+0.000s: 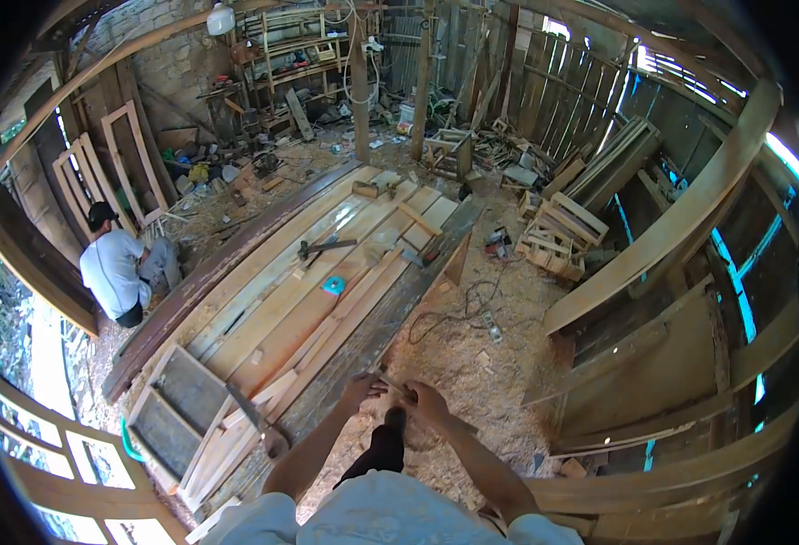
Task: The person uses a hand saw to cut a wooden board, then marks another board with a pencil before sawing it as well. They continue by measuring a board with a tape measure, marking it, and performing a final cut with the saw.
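Note:
My left hand (360, 391) and my right hand (425, 400) are close together in front of my body, beside the near edge of the workbench (327, 391). The fingers of both are closed around something small and pale, too small to name. A handsaw (251, 413) lies on the bench to the left of my left hand, its handle (275, 443) toward me. Further up the boards (281, 309) lie a turquoise tape measure (333, 285) and a dark, angled hand tool (327, 245).
A person in a white shirt (113, 272) crouches beyond the bench at left. A dark cable (458, 318) lies on the shavings-covered floor (454, 391). Wooden crates (558, 236) stand at right, near a post (360, 100) and long planks (681, 218).

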Motion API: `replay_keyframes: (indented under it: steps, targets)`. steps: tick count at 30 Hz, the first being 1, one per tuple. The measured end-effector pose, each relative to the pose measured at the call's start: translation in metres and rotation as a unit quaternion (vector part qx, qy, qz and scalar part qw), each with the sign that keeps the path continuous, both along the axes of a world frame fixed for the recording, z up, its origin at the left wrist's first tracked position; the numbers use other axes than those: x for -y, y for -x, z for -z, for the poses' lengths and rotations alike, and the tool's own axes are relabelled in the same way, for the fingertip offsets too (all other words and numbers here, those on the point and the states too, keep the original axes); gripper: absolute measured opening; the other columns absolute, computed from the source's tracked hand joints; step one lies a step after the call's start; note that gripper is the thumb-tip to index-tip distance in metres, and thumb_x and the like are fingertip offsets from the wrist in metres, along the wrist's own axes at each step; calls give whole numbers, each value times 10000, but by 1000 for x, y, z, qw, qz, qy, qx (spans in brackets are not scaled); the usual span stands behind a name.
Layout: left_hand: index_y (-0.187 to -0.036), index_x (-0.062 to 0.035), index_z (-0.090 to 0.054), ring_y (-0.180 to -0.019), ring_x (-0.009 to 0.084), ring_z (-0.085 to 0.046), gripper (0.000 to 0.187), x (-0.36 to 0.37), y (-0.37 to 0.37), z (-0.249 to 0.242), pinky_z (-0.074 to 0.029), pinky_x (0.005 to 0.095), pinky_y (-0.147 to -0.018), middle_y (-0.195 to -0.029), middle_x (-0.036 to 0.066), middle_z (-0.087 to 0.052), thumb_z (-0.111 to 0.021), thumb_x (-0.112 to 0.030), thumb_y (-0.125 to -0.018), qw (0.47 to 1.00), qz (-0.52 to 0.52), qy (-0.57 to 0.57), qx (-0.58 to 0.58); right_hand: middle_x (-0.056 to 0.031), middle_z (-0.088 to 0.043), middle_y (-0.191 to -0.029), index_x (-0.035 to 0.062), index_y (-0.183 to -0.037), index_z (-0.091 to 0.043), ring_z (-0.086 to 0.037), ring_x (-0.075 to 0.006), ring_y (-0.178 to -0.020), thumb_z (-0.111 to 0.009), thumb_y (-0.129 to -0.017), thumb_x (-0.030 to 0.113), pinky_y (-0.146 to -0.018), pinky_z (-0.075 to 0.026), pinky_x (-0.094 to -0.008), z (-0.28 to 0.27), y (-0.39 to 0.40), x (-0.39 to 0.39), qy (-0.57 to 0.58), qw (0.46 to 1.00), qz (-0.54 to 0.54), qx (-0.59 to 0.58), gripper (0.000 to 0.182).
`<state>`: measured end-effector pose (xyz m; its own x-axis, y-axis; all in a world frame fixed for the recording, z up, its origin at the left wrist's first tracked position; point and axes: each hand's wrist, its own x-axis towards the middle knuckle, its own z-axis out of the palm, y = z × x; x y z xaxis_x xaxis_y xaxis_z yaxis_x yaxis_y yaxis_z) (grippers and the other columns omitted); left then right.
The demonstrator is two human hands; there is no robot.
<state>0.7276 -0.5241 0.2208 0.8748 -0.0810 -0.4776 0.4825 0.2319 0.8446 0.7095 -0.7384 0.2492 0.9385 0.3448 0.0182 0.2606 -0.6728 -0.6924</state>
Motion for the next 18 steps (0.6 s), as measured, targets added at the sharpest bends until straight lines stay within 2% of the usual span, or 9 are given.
replay_keyframes:
  steps: [3,6,7,9,11,12,14,16,18]
  targets:
    - [-1030,-12,-653,-751,175,-664,358,32,-71,17,-528,295,-671,-885,95,-689,-601,-344,-906,999,38,-17,-2,-180,-654,-912,12,-1105,-594,-652,-299,-836,-692,-823,237,-696,-508,-387,20,-57,21,36,998,41,30,374]
    - [-1004,-18,-665,-728,160,-652,360,59,-151,34,-522,283,-662,-861,91,-692,-599,-356,-902,993,95,-68,20,-180,-655,-887,19,-1108,-600,-654,-301,-817,-691,-833,246,-691,-507,-394,47,-127,56,16,999,25,36,368]
    - [-950,-27,-688,-714,142,-646,345,66,-178,39,-514,279,-641,-832,75,-693,-601,-356,-899,992,109,-40,43,-180,-656,-884,22,-1112,-600,-655,-303,-810,-687,-838,244,-690,-506,-396,46,-154,67,25,999,30,1,363]
    - [-917,-35,-698,-710,134,-642,330,83,-235,48,-508,277,-633,-815,63,-694,-601,-349,-900,985,151,-66,54,-180,-659,-877,27,-1120,-601,-656,-306,-796,-679,-849,241,-688,-506,-402,37,-199,90,40,995,43,-79,354]
    - [-891,-41,-707,-683,121,-627,306,96,-284,53,-494,280,-609,-777,39,-688,-605,-330,-901,968,211,-108,79,-176,-661,-874,30,-1122,-602,-653,-306,-786,-677,-853,255,-684,-503,-410,33,-238,110,14,996,30,-86,358]
    - [-901,-43,-705,-685,120,-623,302,104,-312,51,-490,278,-611,-779,36,-684,-608,-329,-899,972,201,-94,72,-175,-662,-872,32,-1123,-603,-652,-306,-781,-676,-855,262,-682,-502,-413,29,-265,119,5,996,23,-84,360]
    - [-920,-45,-701,-687,118,-614,296,121,-342,55,-481,275,-616,-784,29,-677,-613,-326,-896,978,192,-68,41,-162,-659,-829,44,-1108,-612,-646,-305,-753,-682,-842,275,-663,-500,-418,32,-299,135,60,996,25,-57,359]
    - [-950,-44,-690,-692,116,-605,292,129,-368,47,-473,274,-619,-782,20,-660,-626,-322,-889,990,136,-29,3,-157,-655,-805,52,-1091,-618,-642,-309,-744,-683,-836,272,-665,-499,-425,23,-341,145,113,991,28,-59,343]
    - [-972,-45,-679,-699,116,-598,288,135,-396,45,-467,275,-623,-782,13,-642,-638,-316,-883,994,108,0,-22,-157,-654,-809,48,-1036,-631,-639,-324,-766,-682,-830,261,-697,-497,-431,12,-373,154,114,988,36,-101,301]
